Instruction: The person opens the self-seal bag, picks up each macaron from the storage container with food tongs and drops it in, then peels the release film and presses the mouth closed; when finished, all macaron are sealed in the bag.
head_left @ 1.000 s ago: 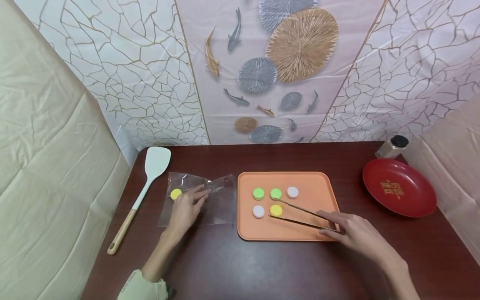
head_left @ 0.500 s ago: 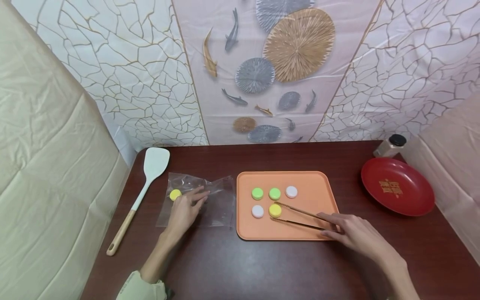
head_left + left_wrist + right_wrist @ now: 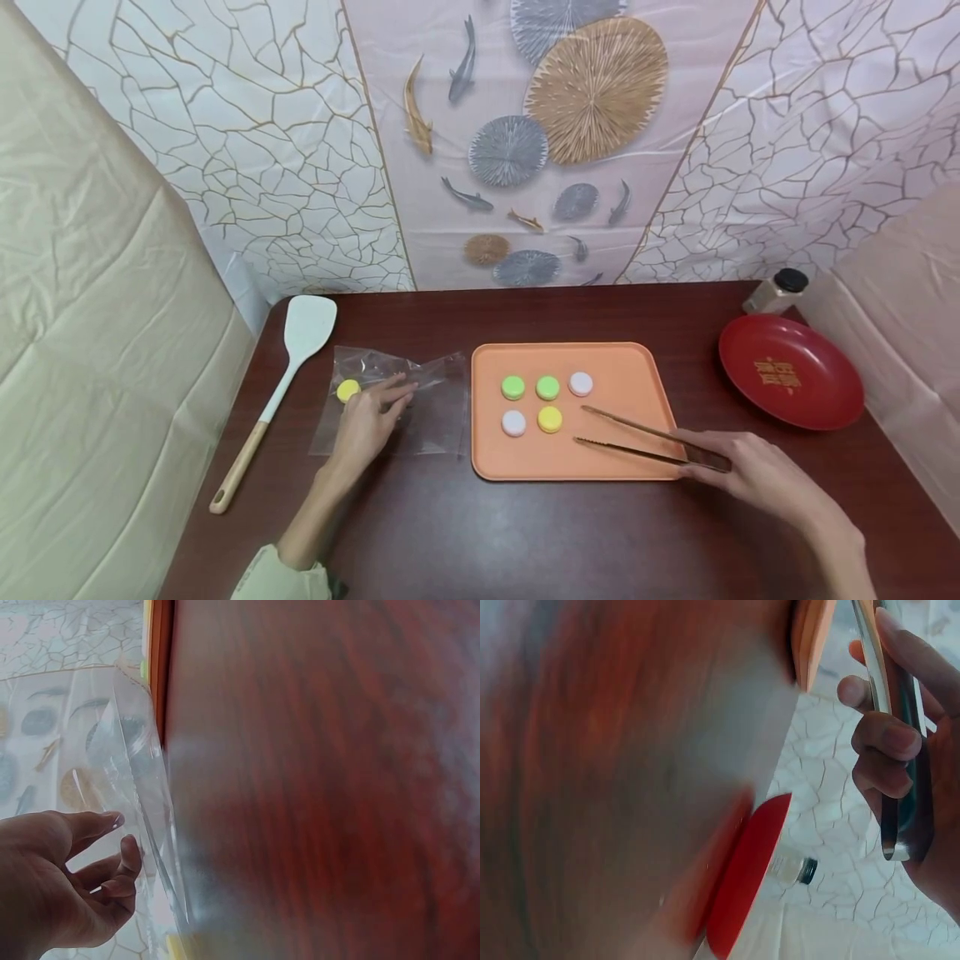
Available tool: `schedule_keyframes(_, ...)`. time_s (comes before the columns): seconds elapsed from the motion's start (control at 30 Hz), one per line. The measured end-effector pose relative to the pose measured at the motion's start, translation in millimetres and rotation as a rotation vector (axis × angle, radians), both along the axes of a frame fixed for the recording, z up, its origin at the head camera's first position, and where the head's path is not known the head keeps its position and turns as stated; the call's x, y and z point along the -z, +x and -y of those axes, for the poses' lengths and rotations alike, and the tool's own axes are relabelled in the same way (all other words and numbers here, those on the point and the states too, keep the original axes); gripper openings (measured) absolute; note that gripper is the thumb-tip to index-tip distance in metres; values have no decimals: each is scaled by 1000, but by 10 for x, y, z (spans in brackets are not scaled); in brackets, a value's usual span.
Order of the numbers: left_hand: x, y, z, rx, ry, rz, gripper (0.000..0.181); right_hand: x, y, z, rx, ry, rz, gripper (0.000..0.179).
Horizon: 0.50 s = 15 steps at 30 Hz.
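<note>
My left hand (image 3: 367,423) lies over a clear plastic bag (image 3: 442,417), its curled fingers holding the film near the top edge. A yellow macaron (image 3: 348,391) shows at the bag's left side. My right hand (image 3: 757,468) grips metal tongs (image 3: 637,433), their arms apart with nothing between the tips. The tongs reach over an orange tray (image 3: 495,462). On the tray lie two green macarons (image 3: 513,387), two pale lilac macarons (image 3: 513,423) and a yellow macaron (image 3: 550,419). The right wrist view shows the tongs' bend (image 3: 907,840) near my palm.
A white spatula (image 3: 296,354) with a wooden handle lies left of the bag. Right of the tray is a red plate (image 3: 817,383) with gold lettering. A black-lidded jar (image 3: 772,293) stands behind it. A patterned cloth (image 3: 510,225) hangs along the table's back edge.
My right hand has drawn the tongs rightward, away from the yellow macaron, which stays on the tray. The left hand and the bag keep their place.
</note>
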State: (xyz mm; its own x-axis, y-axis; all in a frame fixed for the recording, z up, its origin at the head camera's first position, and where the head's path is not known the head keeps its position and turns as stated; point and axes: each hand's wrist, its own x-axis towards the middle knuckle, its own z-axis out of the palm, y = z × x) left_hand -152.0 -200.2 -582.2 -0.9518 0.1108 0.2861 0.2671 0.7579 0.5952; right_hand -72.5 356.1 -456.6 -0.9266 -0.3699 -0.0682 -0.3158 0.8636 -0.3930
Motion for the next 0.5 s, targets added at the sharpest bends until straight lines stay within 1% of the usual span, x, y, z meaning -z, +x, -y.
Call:
schedule_keyframes(0.03,0,-2,2,1,3,6,24,-13,-5,-25,9,-5,1,51)
schedule_keyframes(0.13,-5,-3,1,6,14,18,24,-29,-43,-77,33,-11,-60,53)
schedule_keyframes(0.23,-7,-2,-3,6,18,14,24,-31,-110,-65,53,7,-89,51)
schedule_keyframes(0.3,-5,3,-5,4,16,8,24,-22,-167,-37,61,26,-82,49)
schedule_keyframes(0.37,-4,7,-9,-1,14,6,24,-17,-216,-1,64,39,-51,49)
schedule_keyframes(0.5,-12,13,-19,-9,6,6,24,-3,-263,49,65,26,-25,50)
